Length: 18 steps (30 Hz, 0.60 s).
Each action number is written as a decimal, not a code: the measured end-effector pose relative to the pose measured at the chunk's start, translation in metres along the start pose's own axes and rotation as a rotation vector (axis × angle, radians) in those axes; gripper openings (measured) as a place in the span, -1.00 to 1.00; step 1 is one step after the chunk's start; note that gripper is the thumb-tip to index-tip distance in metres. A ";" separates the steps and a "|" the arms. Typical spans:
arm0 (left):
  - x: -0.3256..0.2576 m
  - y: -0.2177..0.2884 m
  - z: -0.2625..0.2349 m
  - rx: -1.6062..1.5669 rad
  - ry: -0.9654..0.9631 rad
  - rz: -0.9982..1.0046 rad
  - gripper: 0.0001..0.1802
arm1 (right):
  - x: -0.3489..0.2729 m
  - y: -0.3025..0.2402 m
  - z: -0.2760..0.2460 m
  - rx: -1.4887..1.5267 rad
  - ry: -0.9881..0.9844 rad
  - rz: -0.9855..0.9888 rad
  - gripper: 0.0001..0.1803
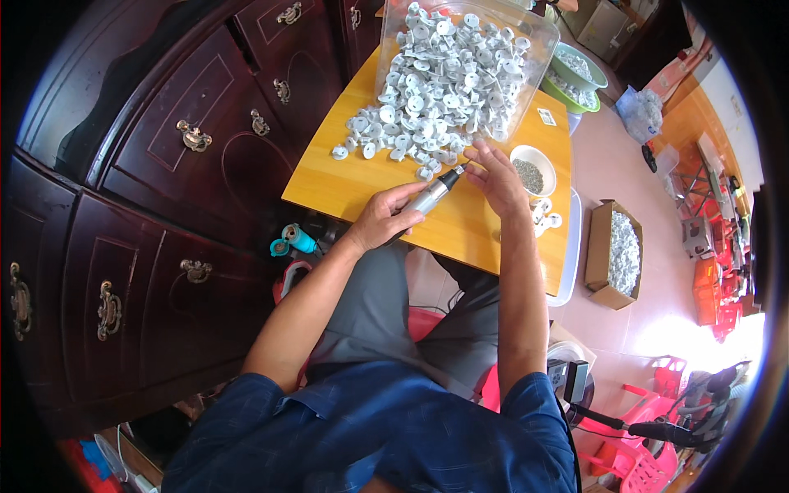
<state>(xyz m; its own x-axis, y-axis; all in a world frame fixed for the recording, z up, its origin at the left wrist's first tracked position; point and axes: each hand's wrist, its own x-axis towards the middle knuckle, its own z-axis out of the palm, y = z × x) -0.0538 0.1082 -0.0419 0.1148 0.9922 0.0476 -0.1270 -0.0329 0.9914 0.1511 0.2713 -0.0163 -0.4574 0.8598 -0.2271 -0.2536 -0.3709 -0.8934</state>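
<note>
My left hand [385,217] is wrapped around a silver and black electric screwdriver [431,195], tilted up and to the right over the wooden table. Close to its tip, my right hand [498,177] has its fingers bent together; whatever they pinch is too small to make out. Just beyond both hands, small white round plastic parts [411,135] spill toward me from a heap in a clear plastic bin [538,78]. Beside my right hand stands a white bowl [549,174] holding small metal pieces that look like screws. A few white parts [544,215] lie near my right wrist.
The yellow wooden table [329,177] has dark drawer cabinets [181,164] at its left. On the floor to the right stands a cardboard box [602,246] full of white parts. Green basins [585,99] with more parts sit at the far right, and pink chairs [645,460] at the lower right.
</note>
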 end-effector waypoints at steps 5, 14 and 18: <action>0.000 -0.007 0.000 -0.034 0.074 0.055 -0.34 | 0.014 0.008 0.002 -0.349 0.153 -0.192 -0.59; -0.001 -0.003 0.002 -0.116 0.113 0.063 -0.38 | 0.049 0.012 0.023 -1.375 0.265 -0.355 -0.54; -0.001 -0.004 0.001 -0.115 0.100 0.081 -0.37 | 0.048 0.005 0.028 -1.373 0.274 -0.247 -0.55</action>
<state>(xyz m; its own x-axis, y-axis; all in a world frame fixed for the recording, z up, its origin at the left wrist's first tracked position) -0.0520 0.1071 -0.0455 0.0022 0.9941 0.1086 -0.2447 -0.1048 0.9639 0.1038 0.3003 -0.0208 -0.3065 0.9498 0.0621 0.7864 0.2895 -0.5457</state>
